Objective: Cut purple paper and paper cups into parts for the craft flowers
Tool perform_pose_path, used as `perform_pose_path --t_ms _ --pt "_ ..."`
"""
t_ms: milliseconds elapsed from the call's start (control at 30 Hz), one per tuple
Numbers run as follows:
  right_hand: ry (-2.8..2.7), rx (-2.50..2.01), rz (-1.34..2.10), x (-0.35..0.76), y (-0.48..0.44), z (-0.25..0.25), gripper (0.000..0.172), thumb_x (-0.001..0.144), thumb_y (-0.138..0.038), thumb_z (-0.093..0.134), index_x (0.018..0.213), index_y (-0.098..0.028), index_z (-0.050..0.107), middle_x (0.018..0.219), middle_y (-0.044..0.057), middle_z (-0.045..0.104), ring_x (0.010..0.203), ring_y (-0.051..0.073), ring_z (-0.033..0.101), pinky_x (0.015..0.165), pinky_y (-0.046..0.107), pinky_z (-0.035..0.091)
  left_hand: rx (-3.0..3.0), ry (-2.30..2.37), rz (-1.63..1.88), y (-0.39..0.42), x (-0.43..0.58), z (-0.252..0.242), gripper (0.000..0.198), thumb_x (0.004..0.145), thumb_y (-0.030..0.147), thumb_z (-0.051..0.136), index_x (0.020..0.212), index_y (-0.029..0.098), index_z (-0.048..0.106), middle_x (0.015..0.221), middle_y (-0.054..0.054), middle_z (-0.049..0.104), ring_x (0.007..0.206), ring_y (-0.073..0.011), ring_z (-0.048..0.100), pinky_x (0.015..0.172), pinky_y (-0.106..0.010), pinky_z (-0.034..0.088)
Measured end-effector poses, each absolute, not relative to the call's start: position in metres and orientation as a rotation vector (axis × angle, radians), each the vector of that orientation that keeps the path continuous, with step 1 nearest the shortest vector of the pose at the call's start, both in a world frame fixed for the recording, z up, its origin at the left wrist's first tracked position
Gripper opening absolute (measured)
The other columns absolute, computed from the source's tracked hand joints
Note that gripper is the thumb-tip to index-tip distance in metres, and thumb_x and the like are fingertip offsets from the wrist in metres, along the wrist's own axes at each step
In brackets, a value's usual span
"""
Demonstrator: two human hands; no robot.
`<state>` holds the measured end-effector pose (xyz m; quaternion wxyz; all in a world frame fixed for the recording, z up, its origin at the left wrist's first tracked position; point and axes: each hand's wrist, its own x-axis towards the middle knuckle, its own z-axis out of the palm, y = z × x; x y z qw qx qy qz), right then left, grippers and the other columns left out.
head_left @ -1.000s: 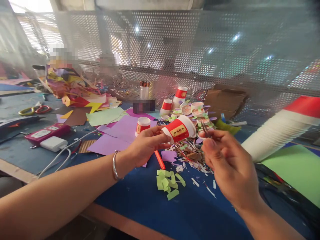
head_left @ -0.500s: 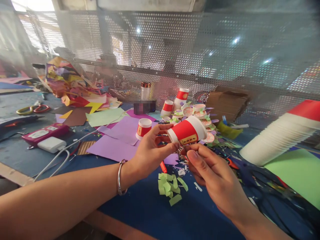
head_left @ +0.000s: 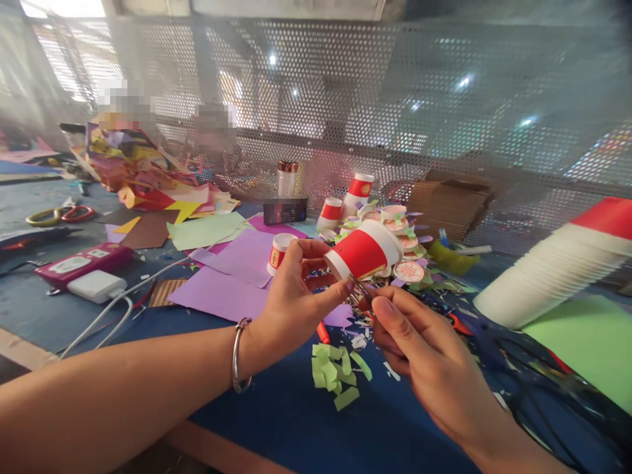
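Beyond the pale-green paper strips (head_left: 327,370), the right hand (head_left: 429,342), its grip pinching a slim dark metal tool (head_left: 363,288), has closed in on the tapered red-and-white paper cup (head_left: 363,253) pinched by the left hand (head_left: 284,309), suggesting work on its narrow end is starting.

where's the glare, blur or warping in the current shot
Head view: top left is blown out, and bright spots glare through the mesh screen; head view: upper right looks hazy, cup stack perhaps stretched near the edge; head view: held cup fairly clear.

left hand (head_left: 289,306): holds tilted red-white cup (head_left: 361,253) | right hand (head_left: 427,342): pinches slim tool (head_left: 362,288) | table: green scraps (head_left: 328,372)
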<state>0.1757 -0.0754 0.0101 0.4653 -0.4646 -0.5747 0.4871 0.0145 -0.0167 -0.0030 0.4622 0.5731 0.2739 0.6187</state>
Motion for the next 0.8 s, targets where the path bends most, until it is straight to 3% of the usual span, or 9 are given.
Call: perform_pose_path --t_ms 300,500,800 --pt "-1.339 -1.092 1.295 0.1748 -0.0761 0.0101 0.034 0.091 -0.055 0.061 0.083 -0.023 0.054 0.061 -0.008 0.023 0.051 0.009 0.017 0.042 0.023 0.010 1.465 0.667 1.568 -0.0148 0.0161 -0.0077 0.042 0.073 0.022 0.077 0.102 0.021 0.046 0.109 -0.005 0.055 0.097 -0.0181 0.062 0.083 -0.035 0.058" --pt "-1.322 -1.074 1.331 0.1750 -0.0771 0.0108 0.033 0.092 -0.055 0.059 0.084 -0.023 0.058 0.061 -0.008 0.021 0.053 0.010 0.013 0.041 0.022 0.010 1.608 0.728 1.676 -0.0166 0.0155 -0.0046 0.041 0.073 0.018 0.075 0.103 0.021 0.047 0.112 -0.006 0.055 0.107 -0.0203 0.059 0.093 -0.038 0.056" --pt "-1.285 -1.094 1.346 0.1747 -0.0785 0.0090 0.035 0.091 -0.055 0.061 0.078 -0.022 0.055 0.061 -0.007 0.022 0.054 0.011 0.014 0.041 0.022 0.010 1.804 0.776 1.741 -0.0112 0.0129 -0.0104 0.039 0.074 0.016 0.072 0.105 0.021 0.049 0.108 -0.005 0.056 0.103 -0.0202 0.061 0.092 -0.042 0.056"
